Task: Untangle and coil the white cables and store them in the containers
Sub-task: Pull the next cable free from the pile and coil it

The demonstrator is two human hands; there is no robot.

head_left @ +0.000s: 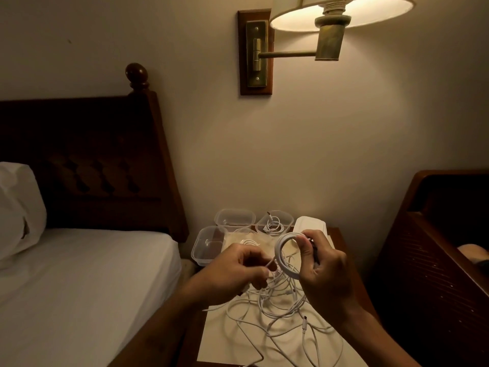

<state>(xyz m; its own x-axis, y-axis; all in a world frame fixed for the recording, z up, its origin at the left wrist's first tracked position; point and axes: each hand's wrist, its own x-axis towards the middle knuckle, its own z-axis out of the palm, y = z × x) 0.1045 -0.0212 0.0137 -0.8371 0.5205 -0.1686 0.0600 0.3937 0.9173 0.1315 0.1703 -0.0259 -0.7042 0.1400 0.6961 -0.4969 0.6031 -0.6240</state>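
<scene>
A round, many-turned coil (279,250) of smooth white cable is held upright above the middle of the nightstand (190,337), with the fingers and thumb of the right hand (328,268) curled round its right side. A single thin strand leading off the coil's left edge is pinched between the thumb and curled fingertips of the left hand (235,271). Below both hands, a loose tangle of white cables (275,308) lies spread in overlapping loops on a pale flat sheet (219,337) that covers the dark wooden top, and small plug ends can be made out among the strands. At the far edge of the nightstand, clear, round-cornered plastic containers are grouped: a far-left container (234,221), a far-middle container (283,217) with a small coiled cable (274,227) in it, and a near-left container (206,246). Just beside them on the right sits an opaque white box (309,225); whether it is a tub or a lid cannot be told. On the left, a bed (79,274) with a smooth white sheet, a soft pillow (18,202) and a dark carved headboard (92,168) is seen. On the wall above, a brass swing-arm lamp (285,54) with a pale shade is lit.
</scene>
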